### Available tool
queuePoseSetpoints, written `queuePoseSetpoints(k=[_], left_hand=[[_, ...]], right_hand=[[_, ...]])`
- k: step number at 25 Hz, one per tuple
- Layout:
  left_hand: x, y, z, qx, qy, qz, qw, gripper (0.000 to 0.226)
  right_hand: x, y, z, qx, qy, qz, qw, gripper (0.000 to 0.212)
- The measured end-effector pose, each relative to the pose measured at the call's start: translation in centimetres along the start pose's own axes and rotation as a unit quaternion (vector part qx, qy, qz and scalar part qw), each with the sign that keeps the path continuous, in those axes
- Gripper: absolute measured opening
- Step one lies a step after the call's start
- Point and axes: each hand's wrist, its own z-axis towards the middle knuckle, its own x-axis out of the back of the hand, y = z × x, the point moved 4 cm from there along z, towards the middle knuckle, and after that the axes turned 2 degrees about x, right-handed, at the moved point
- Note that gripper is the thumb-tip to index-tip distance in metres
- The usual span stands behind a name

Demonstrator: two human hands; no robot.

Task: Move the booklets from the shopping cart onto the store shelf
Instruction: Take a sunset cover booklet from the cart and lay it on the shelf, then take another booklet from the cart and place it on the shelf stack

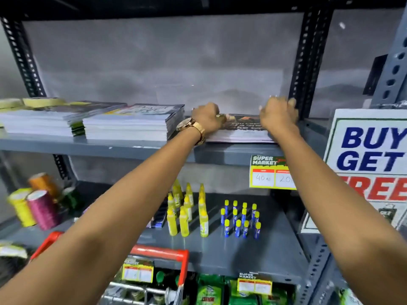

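The left hand (208, 117) lay curled, knuckles up, on the near-left corner of a thin stack of booklets (242, 132), fingers bent over its far edge, and the right hand (278, 116) was curled the same way on the stack's right end, close against the black upright (305, 62); whether either hand gripped the stack or only pressed it flat could not be told. Under both hands ran the grey store shelf (99, 146), the largest thing in reach, with the stack resting on its front part. Just left of the left hand stood a taller pile of booklets (132, 124), and further left another pile (39, 123) with rolls of yellowish tape (44, 101) behind it, so a good share of the work looked done. Right of the right hand hung a white promotional sign (370, 164). Well below the hands, near the person's body, the red-handled shopping cart (163, 253) showed only its rim and wire; its contents were mostly hidden, so what remained to carry over could not be judged. On the lower shelf beneath the forearms stood yellow glue bottles (185, 212), small blue sticks (241, 219) and, off to the left, thread spools (39, 208). A gold watch (190, 127) sat on the left wrist. A price tag (272, 172) hung below the stack.
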Motion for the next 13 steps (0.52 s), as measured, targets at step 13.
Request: queuePoseSetpoints(k=[13], left_hand=[[-9.4,-31.4,-44.8,0.298,0.107,-0.177,0.932,0.018]], right_hand=[[-22.4,-17.0,-50.1,-0.28,-0.473,0.502,0.667,0.018]])
